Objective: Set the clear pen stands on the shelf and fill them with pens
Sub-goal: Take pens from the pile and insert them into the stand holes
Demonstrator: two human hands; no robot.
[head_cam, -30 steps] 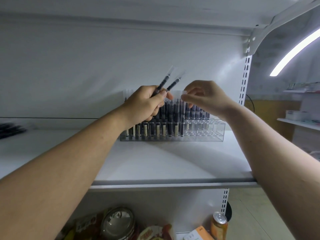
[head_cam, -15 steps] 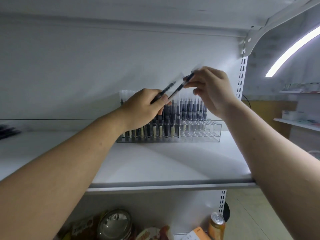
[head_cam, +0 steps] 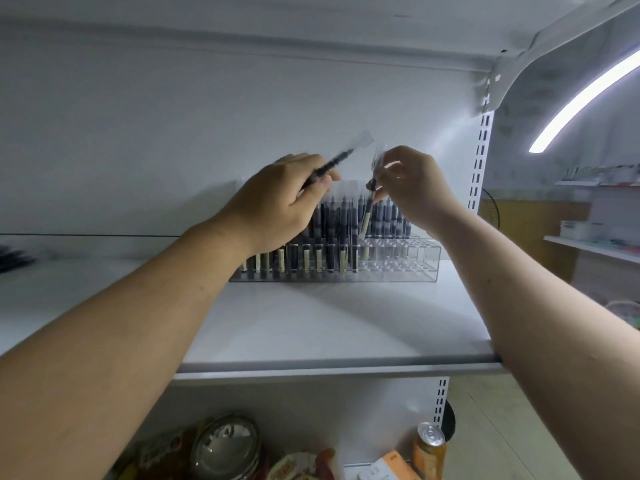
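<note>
Head view. We record a white shelf (head_cam: pixel 311 323) with one clear pen stand (head_cam: pixel 412 263) set toward its back, close to the rear wall. The stand is tiered. Its left and middle holes carry stored pens (head_cam: pixel 329 233), upright, with dark bodies and pale lower sections. The holes at its right end show bare.

Left hand (head_cam: pixel 277 209): raised in front of the stand's left half, fingers curled round a dark pen (head_cam: pixel 332 164). The pen slants up and to the right, and its clear upper end stands out beyond the thumb.

Right hand (head_cam: pixel 415 188): raised over the middle of the stand, thumb and fingertips pinching the top of a second pen (head_cam: pixel 369 209). This pen hangs nearly vertical, pale end down, at the border between the filled and the bare holes. We cannot tell whether its lower end touches the stand. The two hands are near each other but apart, and the two held pens do not touch.

Surroundings: a slotted upright (head_cam: pixel 479 161) at the shelf's right end and a curved light strip (head_cam: pixel 588 95) beyond it. On the level below we note a metal lid (head_cam: pixel 225 448), an orange box (head_cam: pixel 391 465) and a can (head_cam: pixel 429 448). Blurred dark objects (head_cam: pixel 14 259) lie at the far left of the shelf; we cannot identify them.
</note>
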